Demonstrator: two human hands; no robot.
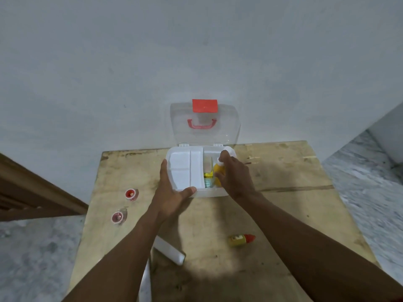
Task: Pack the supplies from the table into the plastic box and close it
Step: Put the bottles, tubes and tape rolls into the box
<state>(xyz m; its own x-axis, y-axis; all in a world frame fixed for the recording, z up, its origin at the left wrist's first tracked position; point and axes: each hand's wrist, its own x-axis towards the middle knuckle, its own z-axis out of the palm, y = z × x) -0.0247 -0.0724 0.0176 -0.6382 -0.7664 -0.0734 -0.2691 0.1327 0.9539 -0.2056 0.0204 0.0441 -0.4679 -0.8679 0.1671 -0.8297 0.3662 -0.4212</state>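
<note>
The plastic box (185, 171) stands at the far side of the wooden table, its clear lid (205, 125) upright with a red latch and red handle. A white tray fills the box's left half. My left hand (172, 190) holds the box's near left corner, thumb on the front rim. My right hand (235, 173) grips a yellow bottle with a white cap (218, 171) inside the box's right compartment, beside a yellow-green item (208, 171). On the table lie two small red-capped jars (131, 194) (118, 217), a white tube (169, 250) and a yellow bottle with a red cap (241, 239).
The wooden table (283, 203) stands against a pale wall. Grey floor shows to both sides, and a brown wooden frame (32, 192) is at the left. The tabletop drops off close to the jars on the left.
</note>
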